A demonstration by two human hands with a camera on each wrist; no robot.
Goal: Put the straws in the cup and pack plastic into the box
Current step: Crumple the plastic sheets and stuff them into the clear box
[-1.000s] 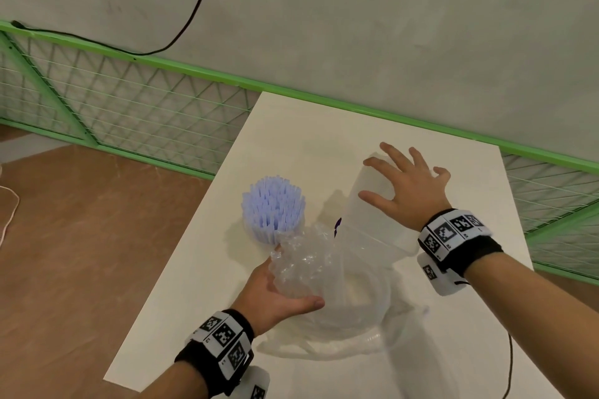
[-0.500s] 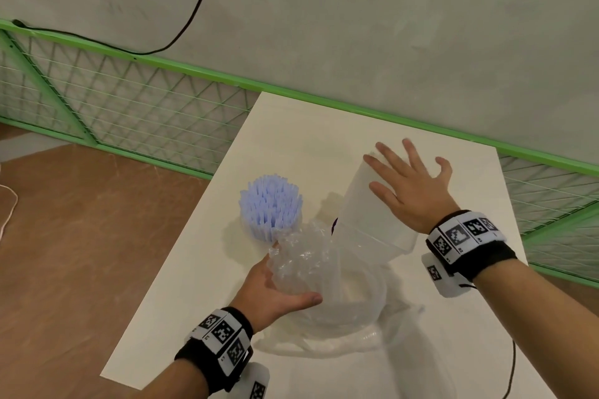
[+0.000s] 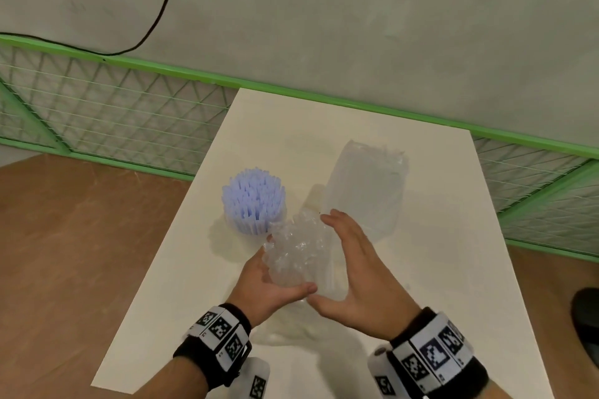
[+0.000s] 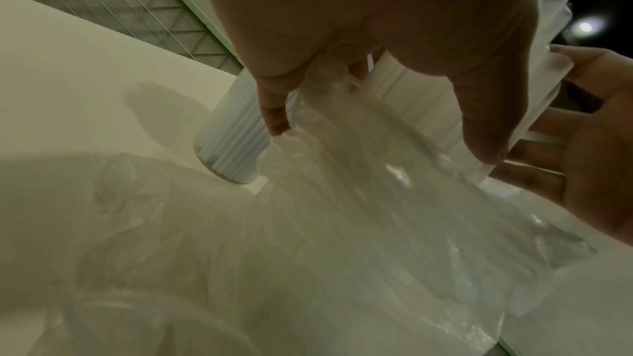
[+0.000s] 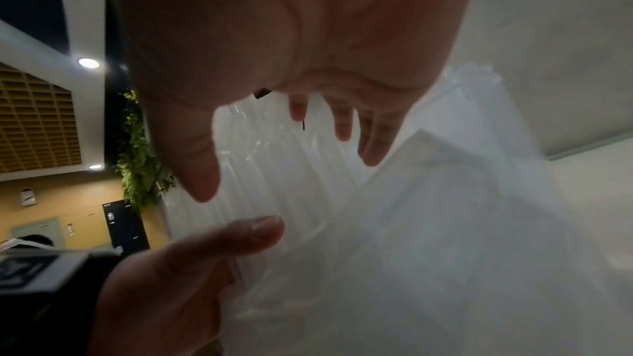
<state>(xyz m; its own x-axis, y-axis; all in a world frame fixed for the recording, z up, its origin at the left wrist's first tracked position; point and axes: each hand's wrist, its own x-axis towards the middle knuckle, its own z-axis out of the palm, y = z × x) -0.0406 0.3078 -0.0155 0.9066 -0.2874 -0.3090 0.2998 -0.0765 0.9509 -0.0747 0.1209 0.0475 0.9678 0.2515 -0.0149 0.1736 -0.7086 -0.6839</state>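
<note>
A clear cup (image 3: 253, 208) packed with pale blue straws stands on the white table (image 3: 437, 269); it also shows in the left wrist view as the cup (image 4: 232, 142). To its right stands the translucent box (image 3: 368, 188), with no hand on it. My left hand (image 3: 270, 280) grips a crumpled wad of clear plastic (image 3: 296, 253) just in front of the cup, thumb on the near side. My right hand (image 3: 351, 264) lies flat against the wad's right side, fingers straight. More of the plastic (image 4: 359, 213) trails down onto the table.
A green mesh fence (image 3: 107, 113) runs behind and beside the table, with a black cable (image 3: 162, 10) on the wall above. Brown floor (image 3: 81, 253) lies past the table's left edge. A dark object (image 3: 586, 321) sits at the right border.
My right hand has left the box and come down and left to the plastic wad's right side. The box now stands alone. My left hand still holds the plastic.
</note>
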